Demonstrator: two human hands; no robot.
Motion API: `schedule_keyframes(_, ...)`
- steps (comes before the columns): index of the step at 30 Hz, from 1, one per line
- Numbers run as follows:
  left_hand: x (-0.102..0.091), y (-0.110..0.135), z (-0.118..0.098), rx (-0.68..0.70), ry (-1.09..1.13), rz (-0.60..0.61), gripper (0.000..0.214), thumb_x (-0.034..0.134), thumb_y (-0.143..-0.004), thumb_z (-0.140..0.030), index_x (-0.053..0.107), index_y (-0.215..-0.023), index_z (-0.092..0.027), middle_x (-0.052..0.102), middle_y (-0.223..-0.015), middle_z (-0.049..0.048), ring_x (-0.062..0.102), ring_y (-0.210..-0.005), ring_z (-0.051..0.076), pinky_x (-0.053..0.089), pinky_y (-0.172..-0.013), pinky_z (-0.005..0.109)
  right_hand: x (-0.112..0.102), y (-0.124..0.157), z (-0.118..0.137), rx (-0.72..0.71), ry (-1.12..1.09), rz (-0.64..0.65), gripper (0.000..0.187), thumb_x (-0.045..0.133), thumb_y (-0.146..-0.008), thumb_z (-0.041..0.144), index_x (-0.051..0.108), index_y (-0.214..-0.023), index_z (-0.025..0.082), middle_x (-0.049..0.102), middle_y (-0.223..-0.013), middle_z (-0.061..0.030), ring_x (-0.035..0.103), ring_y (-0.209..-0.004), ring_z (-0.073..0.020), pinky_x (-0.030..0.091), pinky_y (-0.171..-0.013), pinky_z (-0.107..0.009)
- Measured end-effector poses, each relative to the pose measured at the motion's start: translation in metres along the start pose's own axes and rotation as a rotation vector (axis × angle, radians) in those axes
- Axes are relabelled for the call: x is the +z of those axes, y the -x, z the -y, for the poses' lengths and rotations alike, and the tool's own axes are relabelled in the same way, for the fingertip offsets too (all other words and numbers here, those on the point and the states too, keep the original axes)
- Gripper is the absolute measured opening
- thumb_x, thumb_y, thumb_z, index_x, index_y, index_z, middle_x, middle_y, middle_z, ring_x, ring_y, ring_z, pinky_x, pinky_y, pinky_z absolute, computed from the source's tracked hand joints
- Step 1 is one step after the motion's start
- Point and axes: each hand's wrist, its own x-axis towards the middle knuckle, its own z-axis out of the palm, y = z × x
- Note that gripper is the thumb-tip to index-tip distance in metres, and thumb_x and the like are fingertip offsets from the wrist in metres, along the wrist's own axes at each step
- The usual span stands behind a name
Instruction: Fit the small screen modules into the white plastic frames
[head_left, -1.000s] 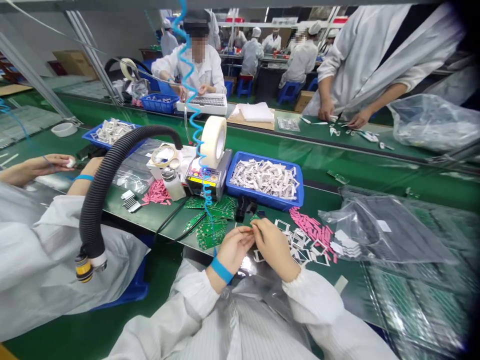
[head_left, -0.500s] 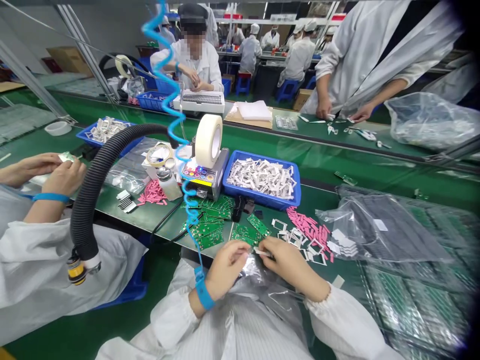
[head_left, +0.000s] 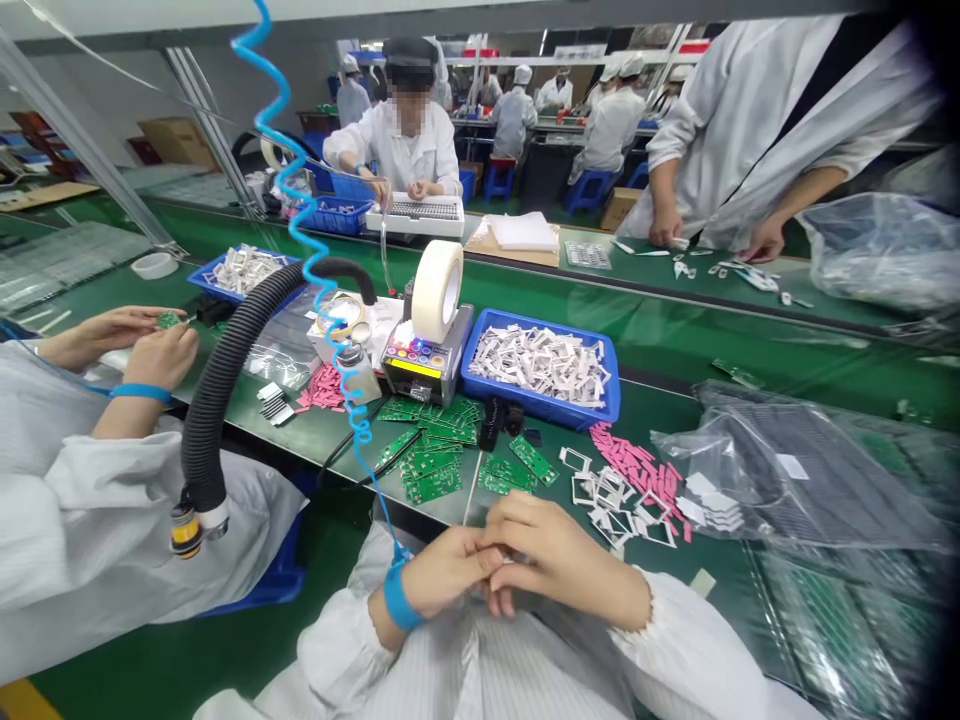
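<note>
My left hand [head_left: 448, 572], with a blue wrist strap [head_left: 403, 597] on its wrist, is closed at the table's front edge. My right hand [head_left: 559, 560] is closed against it, and its fingers overlap the left fingertips. Whatever the fingers pinch between them is hidden. Just beyond the hands lie green circuit boards [head_left: 506, 475], with a larger pile of boards [head_left: 431, 470] to the left. White rectangular frames [head_left: 600, 490] are scattered right of my right hand, beside a heap of pink strips [head_left: 637, 463].
A blue bin [head_left: 616, 400] of white frames stands behind the boards. Left of it is a tape dispenser [head_left: 424, 375] with a tape roll [head_left: 437, 290]. A black hose [head_left: 217, 400] arches at left near a co-worker's hands [head_left: 161, 350]. Plastic bags [head_left: 810, 470] lie at right.
My hands have come together and lower, nearer my body. The thin white piece seen at my right fingertips is now hidden, as is the shiny bag beneath. The view has shifted slightly.
</note>
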Motion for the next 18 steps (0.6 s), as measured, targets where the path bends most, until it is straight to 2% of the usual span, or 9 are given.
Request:
schedule_keyframes(1,0.0,0.002,0.003,-0.015,0.008,0.008,0.058,0.057,-0.066,-0.068,0.064,-0.073,-0.011,0.057,-0.054,0.0015,0.052,-0.044,0.01,0.038,-0.046,0.024,0.0,0.0,-0.008,0.035,0.069,-0.031,0.027,0.056,-0.084,0.046,0.065,-0.09,0.022,0.064,-0.088,-0.0029,0.057,-0.081,-0.0138,0.045,-0.071,-0.024)
schedule_keyframes(3,0.0,0.005,0.008,-0.045,0.048,0.009,0.058,0.051,-0.072,-0.066,0.066,-0.081,-0.011,0.055,-0.055,-0.0001,0.048,-0.041,0.008,0.033,-0.042,0.023,-0.003,0.002,-0.034,0.195,0.244,-0.106,0.026,0.051,-0.087,0.043,0.065,-0.096,0.023,0.065,-0.096,-0.0042,0.059,-0.09,-0.0156,0.047,-0.078,-0.026)
schedule_keyframes(6,-0.004,0.012,0.015,-0.054,0.145,-0.026,0.057,0.047,-0.077,-0.064,0.068,-0.084,-0.011,0.056,-0.059,0.0009,0.042,-0.039,0.006,0.026,-0.04,0.023,-0.012,0.002,-0.081,0.474,0.447,-0.217,0.03,0.039,-0.092,0.025,0.061,-0.111,0.017,0.062,-0.108,-0.0129,0.061,-0.094,-0.0223,0.048,-0.079,-0.034)
schedule_keyframes(8,-0.01,0.018,0.017,-0.041,0.208,-0.05,0.059,0.049,-0.074,-0.066,0.068,-0.081,-0.011,0.055,-0.06,0.0008,0.038,-0.038,0.004,0.022,-0.04,0.023,-0.016,-0.001,-0.106,0.54,0.496,-0.201,0.032,0.042,-0.089,0.02,0.06,-0.114,0.015,0.061,-0.109,-0.015,0.063,-0.087,-0.0238,0.049,-0.071,-0.034)
schedule_keyframes(10,-0.017,0.027,0.017,-0.036,0.264,-0.06,0.059,0.057,-0.068,-0.066,0.068,-0.089,-0.011,0.053,-0.064,-0.0003,0.036,-0.039,0.003,0.021,-0.042,0.023,-0.016,-0.005,-0.121,0.551,0.524,-0.15,0.029,0.049,-0.085,0.021,0.063,-0.11,0.017,0.062,-0.104,-0.0121,0.064,-0.08,-0.0216,0.048,-0.064,-0.03)
schedule_keyframes(12,-0.023,0.038,0.015,-0.04,0.32,-0.07,0.057,0.067,-0.065,-0.059,0.066,-0.098,-0.012,0.051,-0.069,-0.0007,0.036,-0.043,0.002,0.024,-0.045,0.022,-0.014,-0.007,-0.125,0.542,0.545,-0.117,0.027,0.053,-0.083,0.024,0.065,-0.106,0.019,0.062,-0.102,-0.0101,0.064,-0.079,-0.0202,0.047,-0.062,-0.028)
schedule_keyframes(14,-0.029,0.05,0.014,-0.029,0.358,-0.096,0.051,0.069,-0.067,-0.051,0.065,-0.1,-0.012,0.049,-0.072,-0.0005,0.038,-0.047,0.003,0.027,-0.048,0.022,-0.014,-0.005,-0.122,0.543,0.568,-0.115,0.025,0.053,-0.082,0.026,0.066,-0.102,0.017,0.062,-0.103,-0.0109,0.064,-0.079,-0.0209,0.047,-0.06,-0.028)
schedule_keyframes(16,-0.039,0.064,0.016,0.01,0.471,-0.242,0.041,0.066,-0.073,-0.046,0.066,-0.093,-0.01,0.048,-0.069,0.0004,0.042,-0.049,0.005,0.029,-0.049,0.022,-0.019,0.0,-0.113,0.563,0.589,-0.14,0.026,0.051,-0.082,0.026,0.065,-0.1,0.013,0.063,-0.103,-0.0135,0.064,-0.076,-0.0225,0.046,-0.058,-0.03)
schedule_keyframes(18,-0.055,0.08,0.019,0.082,0.639,-0.476,0.034,0.06,-0.079,-0.042,0.064,-0.082,-0.008,0.047,-0.064,0.0008,0.044,-0.049,0.008,0.032,-0.047,0.022,-0.028,0.003,-0.096,0.585,0.607,-0.186,0.029,0.048,-0.083,0.028,0.063,-0.102,0.012,0.066,-0.098,-0.0143,0.064,-0.071,-0.0229,0.045,-0.058,-0.031)
